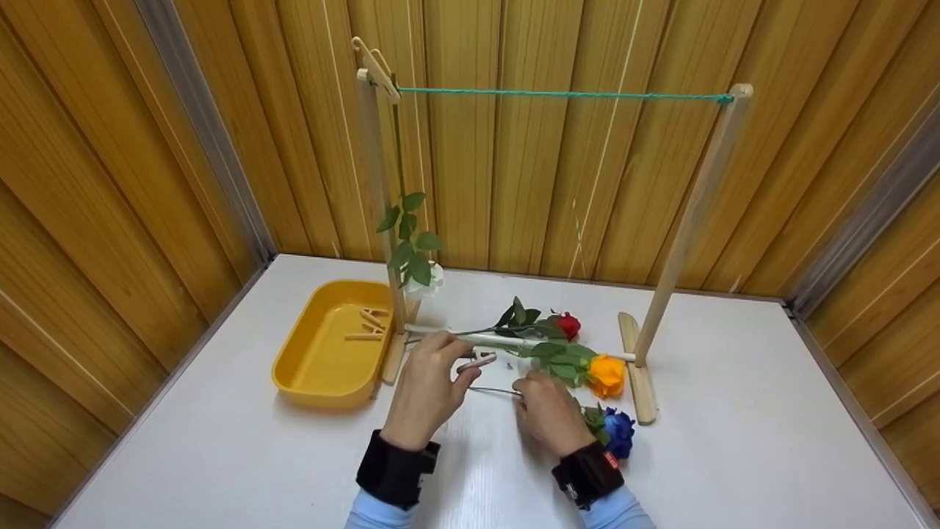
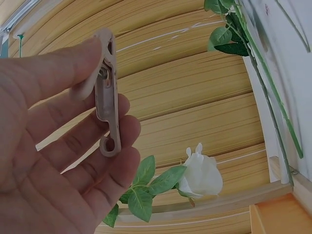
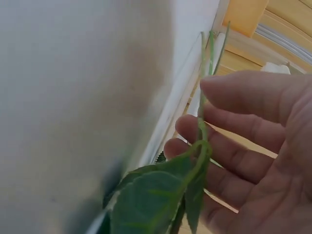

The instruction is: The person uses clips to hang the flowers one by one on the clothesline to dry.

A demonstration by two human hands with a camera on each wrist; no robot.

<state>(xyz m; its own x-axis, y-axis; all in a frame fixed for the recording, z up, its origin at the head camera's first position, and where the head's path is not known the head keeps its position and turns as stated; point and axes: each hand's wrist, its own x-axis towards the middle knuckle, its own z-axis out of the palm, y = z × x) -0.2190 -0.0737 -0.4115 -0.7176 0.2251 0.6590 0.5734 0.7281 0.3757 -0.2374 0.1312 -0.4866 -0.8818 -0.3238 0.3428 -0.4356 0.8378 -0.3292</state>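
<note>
The left hand [image 2: 41,178] holds a pinkish-beige clothespin [image 2: 110,105] between thumb and fingers, its small metal spring [image 2: 104,74] showing and its hooked end pointing down. Beyond the fingertips, a white rose [image 2: 202,176] sits beside green leaves [image 2: 141,202], before wood-grain panelling [image 2: 190,92]. Green stems [image 2: 265,83] slant along the white bench [image 2: 298,95] at right, above an orange-yellow container [image 2: 280,214] in the lower corner.
</note>
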